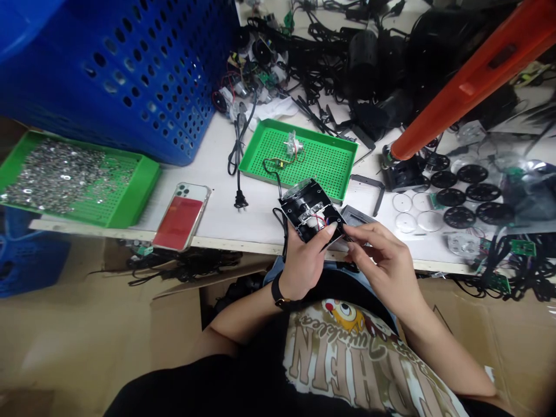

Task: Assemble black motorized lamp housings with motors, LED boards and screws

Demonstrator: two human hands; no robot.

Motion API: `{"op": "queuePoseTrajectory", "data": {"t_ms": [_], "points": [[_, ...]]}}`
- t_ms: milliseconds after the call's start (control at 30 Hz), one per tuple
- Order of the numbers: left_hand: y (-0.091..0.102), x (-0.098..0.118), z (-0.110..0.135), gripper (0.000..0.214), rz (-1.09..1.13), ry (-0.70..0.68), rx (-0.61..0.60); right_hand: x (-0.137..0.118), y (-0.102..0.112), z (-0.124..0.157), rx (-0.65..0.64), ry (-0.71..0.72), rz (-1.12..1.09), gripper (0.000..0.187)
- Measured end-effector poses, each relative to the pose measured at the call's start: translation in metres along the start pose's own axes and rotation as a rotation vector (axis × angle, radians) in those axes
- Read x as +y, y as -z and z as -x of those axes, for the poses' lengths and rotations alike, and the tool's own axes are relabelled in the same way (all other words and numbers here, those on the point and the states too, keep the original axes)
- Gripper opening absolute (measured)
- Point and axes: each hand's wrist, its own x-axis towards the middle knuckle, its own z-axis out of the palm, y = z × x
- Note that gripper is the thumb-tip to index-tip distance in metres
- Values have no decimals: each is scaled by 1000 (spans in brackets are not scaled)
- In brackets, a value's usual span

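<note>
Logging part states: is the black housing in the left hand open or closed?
Open: the black housing has no cover on top; red wire and a white part show inside.

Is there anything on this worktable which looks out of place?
Yes: the smartphone lies slanted, its near end appearing to jut past the front edge of the worktable, so a bump might knock it off.

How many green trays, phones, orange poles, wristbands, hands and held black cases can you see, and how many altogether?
Green trays: 2
Phone: 1
Orange pole: 1
Wristband: 1
Hands: 2
Held black case: 1
Total: 8
</note>
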Motion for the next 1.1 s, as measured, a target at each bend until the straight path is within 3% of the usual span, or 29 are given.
{"op": "queuePoseTrajectory", "data": {"t_ms": [367,467,667,867,933,1100], "points": [[-1,-14,0,70,-22,-126,40,-2,-14,4,81,-29,-37,25],[-3,-11,2,76,-23,-99,55,0,-13,2,60,104,122,29],[0,10,-2,72,-49,103,-16,13,2,-6,-80,451,413,39],[6,13,-8,61,-97,238,-100,28,9,-5,-95,559,673,42],[6,13,-8,57,-84,251,-113,29,10,-4,-64,542,625,41],[0,17,-9,51,-58,262,-133,26,11,-6,3,362,200,34]]}}
